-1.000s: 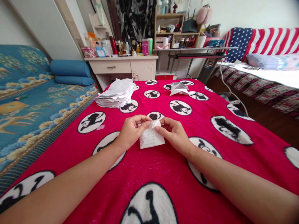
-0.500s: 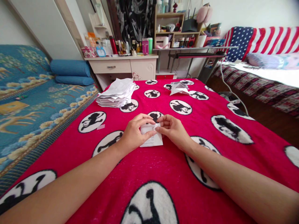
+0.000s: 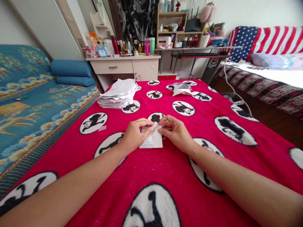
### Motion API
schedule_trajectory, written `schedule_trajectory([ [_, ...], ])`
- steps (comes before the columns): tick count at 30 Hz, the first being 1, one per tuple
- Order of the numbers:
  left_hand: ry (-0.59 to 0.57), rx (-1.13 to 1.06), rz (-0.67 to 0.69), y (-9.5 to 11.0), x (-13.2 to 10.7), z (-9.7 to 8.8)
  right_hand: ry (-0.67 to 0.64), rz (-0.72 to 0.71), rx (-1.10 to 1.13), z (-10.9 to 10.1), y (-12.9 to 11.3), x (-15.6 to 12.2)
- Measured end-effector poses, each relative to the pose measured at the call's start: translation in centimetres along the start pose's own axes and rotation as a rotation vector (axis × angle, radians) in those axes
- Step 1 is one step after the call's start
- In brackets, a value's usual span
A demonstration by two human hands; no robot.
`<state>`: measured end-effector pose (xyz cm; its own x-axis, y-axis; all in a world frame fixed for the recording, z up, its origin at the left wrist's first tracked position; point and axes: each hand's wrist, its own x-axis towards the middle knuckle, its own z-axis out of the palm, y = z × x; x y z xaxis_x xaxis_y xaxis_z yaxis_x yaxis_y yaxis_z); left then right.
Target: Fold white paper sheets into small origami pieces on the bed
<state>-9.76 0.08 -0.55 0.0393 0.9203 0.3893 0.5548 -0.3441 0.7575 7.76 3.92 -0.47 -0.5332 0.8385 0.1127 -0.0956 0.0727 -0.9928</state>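
A small folded sheet of white paper [image 3: 151, 140] with faint print lies on the red patterned cloth, between my hands. My left hand [image 3: 135, 132] is closed on the paper's left and upper edge, thumb on top and fingers behind. At the upper right corner, my right hand [image 3: 174, 130] pinches the paper between thumb and forefinger, its other fingers curled. The top edge of the paper is lifted and creased between the two thumbs; part of it is hidden by my fingers.
A thick stack of white papers [image 3: 117, 93] lies at the far left of the red cloth [image 3: 151, 170]. A folded paper piece [image 3: 181, 89] stands at the far right. A small pale scrap [image 3: 102, 128] lies left of my hands. Beyond is a cluttered dresser [image 3: 123, 63].
The paper has shifted slightly left, and its top edge is now bent up between my thumbs. More of the printed face shows. My left fingers have drawn back a little.
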Motion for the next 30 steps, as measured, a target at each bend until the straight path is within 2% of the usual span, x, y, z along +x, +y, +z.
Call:
schedule_trajectory([
  [10, -0.008, -0.018, -0.020, 0.01, 0.12, -0.08, -0.024, -0.007, -0.093, -0.05, 0.11, 0.05],
  [17, 0.019, -0.059, 0.024, -0.29, 0.06, 0.02, -0.014, -0.028, -0.087, -0.21, 0.47, 0.16],
  [26, 0.042, -0.167, 0.027, -0.37, 0.16, -0.06, -0.070, -0.050, 0.062, -0.04, 0.07, 0.04],
  [30, -0.010, -0.202, 0.010, -0.02, -0.14, -0.44, -0.061, -0.050, 0.099, 0.06, -0.35, -0.03],
])
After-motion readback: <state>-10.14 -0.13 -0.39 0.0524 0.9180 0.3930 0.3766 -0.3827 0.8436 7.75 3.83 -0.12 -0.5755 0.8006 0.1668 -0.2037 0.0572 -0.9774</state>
